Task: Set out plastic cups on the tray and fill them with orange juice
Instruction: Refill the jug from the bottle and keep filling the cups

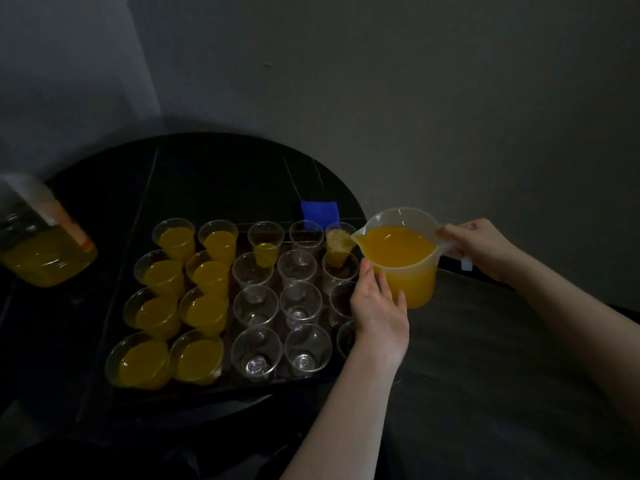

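Observation:
A dark tray (214,388) on the black table holds several clear plastic cups in rows. The two left columns are filled cups (204,311) of orange juice. One back cup (265,250) is partly filled, and several empty cups (300,306) stand in the middle and right. A translucent jug (401,258) of juice is tilted left, its spout over the far right cup (338,244), which has juice in it. My right hand (479,245) grips the jug's handle. My left hand (377,310) rests flat against the jug's lower side, hiding some right-column cups.
A large juice bottle (45,252) lies tilted at the left edge of view, partly full. A blue cloth (319,211) sits behind the tray near the table's back edge. Grey walls stand close behind. A darker surface lies to the right.

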